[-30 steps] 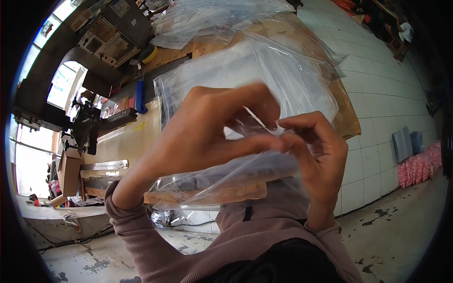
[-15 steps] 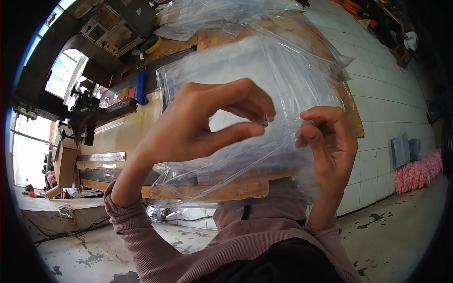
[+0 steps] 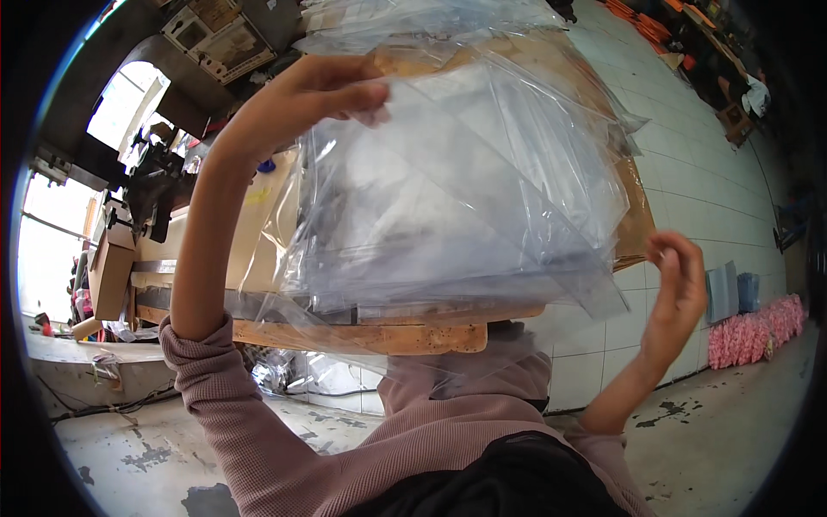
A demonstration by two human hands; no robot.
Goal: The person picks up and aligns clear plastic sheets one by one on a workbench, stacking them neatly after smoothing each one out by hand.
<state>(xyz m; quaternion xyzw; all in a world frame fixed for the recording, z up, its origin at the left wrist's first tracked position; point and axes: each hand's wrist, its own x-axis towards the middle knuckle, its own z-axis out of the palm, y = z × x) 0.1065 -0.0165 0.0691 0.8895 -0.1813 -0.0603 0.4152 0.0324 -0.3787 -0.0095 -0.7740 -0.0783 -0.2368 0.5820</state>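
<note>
A clear plastic sheet lies over a stack of similar sheets on the workbench, with a diagonal fold line across it. At the far left of this stack, my left hand is closed in a pinch on the clear sheet, and a bit of film shows at its fingertips. From there, loose film drapes down past the bench's front edge toward my lap. Out to the right, away from the stack, my right hand is raised over the floor. Its fingers are loosely bent and apart, with nothing visible in them.
A wooden bench edge runs in front of me. Black metal machinery and a cardboard box stand at the left. More clear plastic is piled at the back. Pink bundles sit on the floor at right.
My left hand has moved far and left, drawing the film with it. My right hand has let go of the film and swung out to the right and slightly nearer.
</note>
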